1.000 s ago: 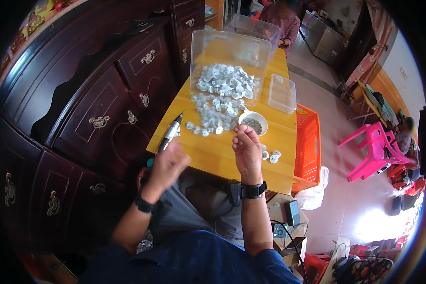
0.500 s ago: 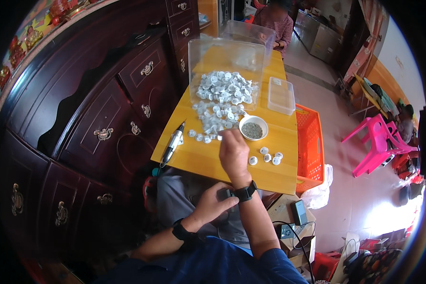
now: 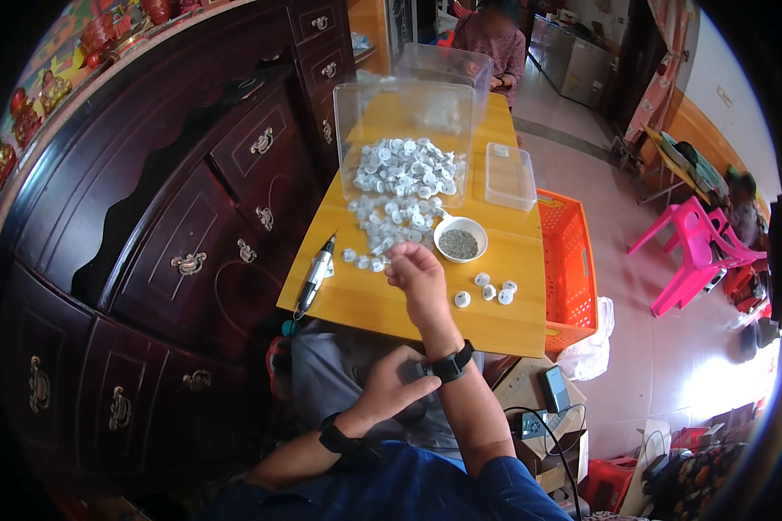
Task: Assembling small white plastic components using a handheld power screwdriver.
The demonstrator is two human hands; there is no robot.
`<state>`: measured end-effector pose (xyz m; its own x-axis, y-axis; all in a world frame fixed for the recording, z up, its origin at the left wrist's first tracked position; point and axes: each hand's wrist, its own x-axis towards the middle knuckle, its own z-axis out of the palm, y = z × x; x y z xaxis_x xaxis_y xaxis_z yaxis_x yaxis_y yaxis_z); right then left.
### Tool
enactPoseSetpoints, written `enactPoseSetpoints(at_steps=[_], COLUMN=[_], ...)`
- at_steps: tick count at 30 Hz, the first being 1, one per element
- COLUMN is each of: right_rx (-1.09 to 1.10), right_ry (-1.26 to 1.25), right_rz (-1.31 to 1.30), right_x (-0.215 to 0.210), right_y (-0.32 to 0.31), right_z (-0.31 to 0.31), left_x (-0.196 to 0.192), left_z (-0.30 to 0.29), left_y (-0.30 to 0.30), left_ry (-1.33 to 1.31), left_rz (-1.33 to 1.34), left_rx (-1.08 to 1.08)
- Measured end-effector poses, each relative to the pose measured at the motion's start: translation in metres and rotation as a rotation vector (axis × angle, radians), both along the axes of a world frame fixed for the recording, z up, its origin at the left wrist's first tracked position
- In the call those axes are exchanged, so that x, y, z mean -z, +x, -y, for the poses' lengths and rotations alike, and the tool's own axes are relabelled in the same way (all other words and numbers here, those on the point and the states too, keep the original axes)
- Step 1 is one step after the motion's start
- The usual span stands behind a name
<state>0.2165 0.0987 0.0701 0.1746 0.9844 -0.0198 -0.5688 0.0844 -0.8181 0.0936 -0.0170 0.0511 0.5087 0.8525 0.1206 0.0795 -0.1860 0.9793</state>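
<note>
My left hand point(image 3: 397, 382) reaches across my lap and is closed around the black wristband point(image 3: 451, 365) on my right wrist, its thumb on the band's small box; the other fingers are partly hidden. Over the table's near part is my right hand point(image 3: 419, 278), its fingers curled in, nothing visible in them. Right beside it stands a small white handled bowl point(image 3: 460, 239) of grey grains. Several small white round caps point(image 3: 488, 293) lie to the right. A larger pile of white and clear caps point(image 3: 406, 169) spills from a clear plastic box point(image 3: 343, 130) lying open toward me.
On the yellow table point(image 3: 365, 304) a silver-black pen-shaped power tool point(image 3: 316, 276) lies left, and a clear tray point(image 3: 510, 178) right. An orange crate point(image 3: 568, 269) stands beside the table. Dark drawers point(image 3: 174, 234) line the left. A person point(image 3: 491, 52) sits at the far end.
My right hand has shifted slightly left and its fingers have loosened a little. My left hand stays at the wristband. The whole view has turned slightly.
</note>
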Motion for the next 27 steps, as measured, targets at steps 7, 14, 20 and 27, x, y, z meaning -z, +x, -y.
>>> enactPoseSetpoints(at_steps=[7,14,20,27], right_rx=[0.168,-0.413,-0.522,-0.572], right_ry=[0.359,0.275,-0.097,-0.014], right_rz=[1.343,1.822,1.924,1.640], right_x=[0.010,0.006,0.056,0.061], right_y=[-0.006,-0.052,-0.074,-0.125], right_z=[0.014,0.036,0.097,0.107], left_x=[-0.049,-0.073,-0.053,-0.036], left_z=[-0.009,-0.020,-0.032,-0.037], left_y=[-0.021,-0.006,-0.001,0.016], left_ry=[0.490,0.799,0.816,0.726], left_rz=[-0.222,-0.433,-0.492,-0.539], left_rx=[-0.211,0.192,0.260,0.338])
